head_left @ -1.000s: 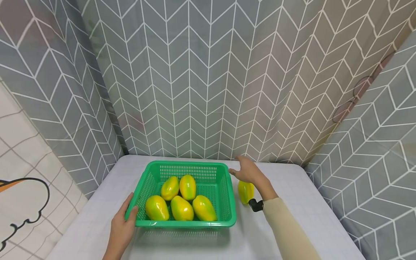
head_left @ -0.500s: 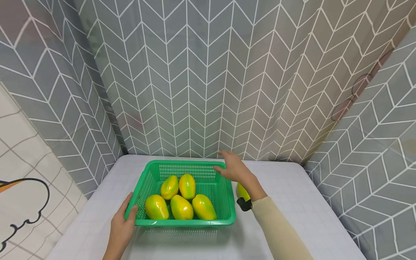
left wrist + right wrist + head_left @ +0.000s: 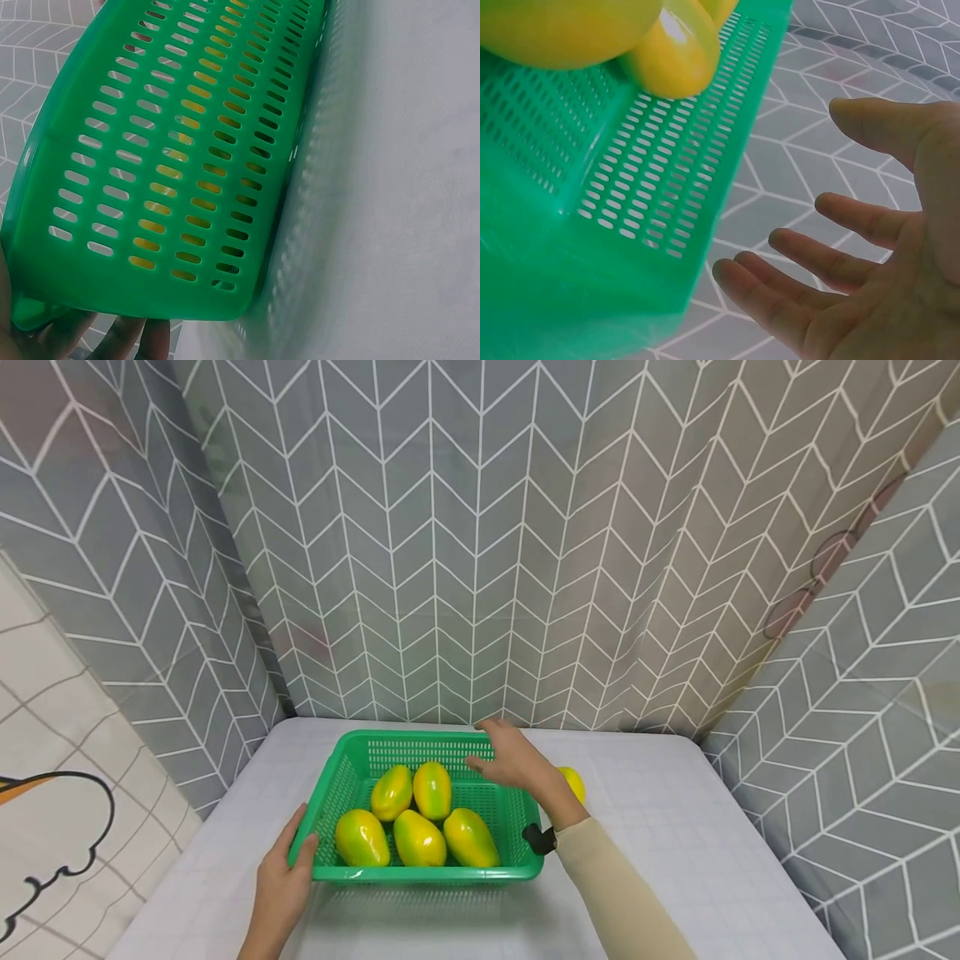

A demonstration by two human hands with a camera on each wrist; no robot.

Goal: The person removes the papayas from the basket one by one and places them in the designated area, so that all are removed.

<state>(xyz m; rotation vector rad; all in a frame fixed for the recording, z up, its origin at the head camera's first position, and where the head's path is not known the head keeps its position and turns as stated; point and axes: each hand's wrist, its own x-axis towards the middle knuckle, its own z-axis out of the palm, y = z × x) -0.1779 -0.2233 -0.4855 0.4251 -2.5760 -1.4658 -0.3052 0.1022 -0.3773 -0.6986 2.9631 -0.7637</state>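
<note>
A green slotted plastic basket [image 3: 517, 852] sits on the table, holding several glossy yellow-green mangoes [image 3: 417, 839]. At its front left corner my left hand [image 3: 281, 881] grips the rim, thumb on top and fingers outside; the left wrist view shows those fingers [image 3: 120, 337] by the basket's wall [image 3: 217, 150]. Over the basket's right rear part my right hand [image 3: 513, 758] hovers with spread fingers and holds nothing. The right wrist view also shows that hand [image 3: 885, 247] apart from the rim. Another mango [image 3: 573, 783] lies right of the basket, partly hidden behind my right forearm.
A white cloth covers the table [image 3: 660, 843]. Grey curtains [image 3: 480, 568] with a white chevron pattern hang behind it and on the right side. A white grid-patterned cloth [image 3: 67, 693] hangs at the left. My right wrist wears a black device [image 3: 538, 839].
My right hand has moved left, from beside the basket's right rim to above its right rear part. The left hand, basket and mangoes stay in place.
</note>
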